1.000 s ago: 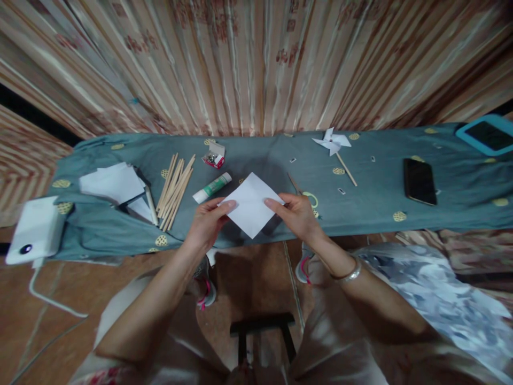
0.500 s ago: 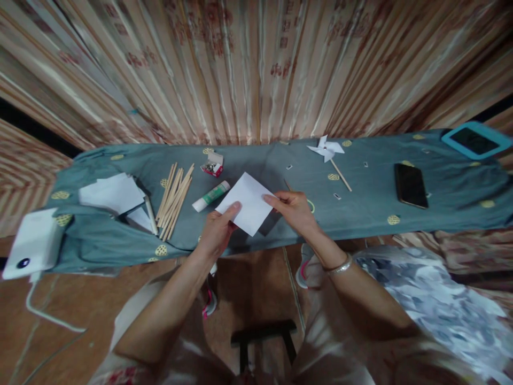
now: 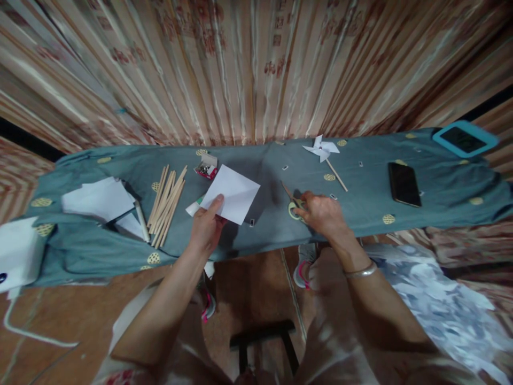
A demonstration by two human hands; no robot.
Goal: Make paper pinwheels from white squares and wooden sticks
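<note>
Between thumb and fingers, my left hand (image 3: 207, 224) pinches a square of white paper (image 3: 236, 192) above the cloth. My right hand (image 3: 323, 211) has its fingers curled at the handles of a pair of scissors (image 3: 294, 206), whose blades point away to the left; part of the handles is hidden. Under the paper's left corner a glue stick (image 3: 194, 207) shows only in part. Just behind the paper stands a small red box (image 3: 206, 167) of metal pins, its lid raised. Farther right lies a white paper pinwheel (image 3: 321, 148) on a wooden stick.
Several wooden sticks (image 3: 166, 206) lie left of the glue stick, beside a pen (image 3: 141, 220) and white paper sheets (image 3: 100, 198). A white device (image 3: 20, 254) with a cable sits at the left end. To the right are a phone (image 3: 404, 184) and a blue-framed tablet (image 3: 465, 140).
My right hand has let go of the paper and moved right, down to the scissors. My left hand has carried the paper left, over the glue stick, and turned it slightly.
</note>
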